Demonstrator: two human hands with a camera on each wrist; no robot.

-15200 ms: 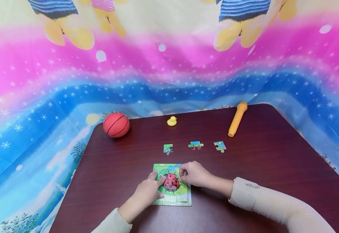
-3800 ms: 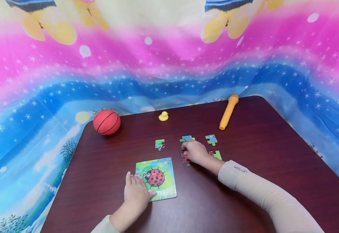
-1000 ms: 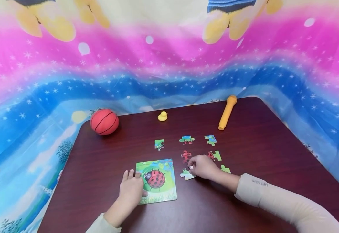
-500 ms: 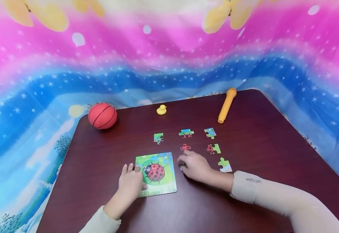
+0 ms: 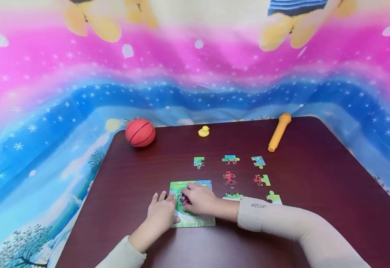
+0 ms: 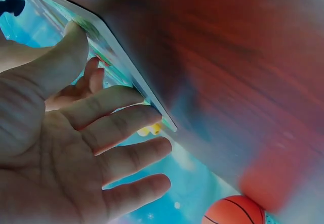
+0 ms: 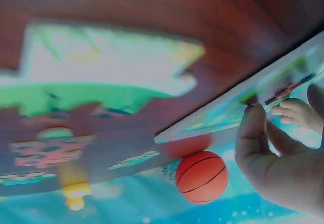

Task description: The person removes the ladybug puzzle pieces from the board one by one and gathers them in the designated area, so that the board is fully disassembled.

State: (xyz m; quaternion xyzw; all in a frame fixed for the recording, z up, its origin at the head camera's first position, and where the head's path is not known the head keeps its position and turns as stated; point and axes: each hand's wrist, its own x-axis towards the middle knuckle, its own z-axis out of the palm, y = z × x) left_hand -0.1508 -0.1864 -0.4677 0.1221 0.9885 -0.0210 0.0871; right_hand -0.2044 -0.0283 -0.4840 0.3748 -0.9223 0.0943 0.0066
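My left hand (image 5: 161,213) rests at the left edge of a ladybug puzzle board (image 5: 198,223), its fingers extended and thumb over the near-left corner, as the left wrist view also shows. My right hand (image 5: 201,199) reaches over the board and covers much of the ladybug. Thumb and fingertips stand apart on either side of the ladybug's head; I see no piece lifted between them. Several loose puzzle pieces lie in rows to the right and beyond: a green corner piece (image 5: 199,161), red ladybug pieces, another corner piece (image 5: 273,197). My right forearm partly hides a white-green piece (image 5: 233,195).
Along the table's (image 5: 168,158) far side stand a red ball with black lines (image 5: 140,133), a small yellow duck (image 5: 203,131) and a yellow toy microphone (image 5: 279,132). A printed cloth (image 5: 195,93) hangs behind.
My right hand has laid puzzle pieces in rows on the table. Since half a second ago it has let go of the white-green piece and moved left onto the board. My left hand stays at the edge.
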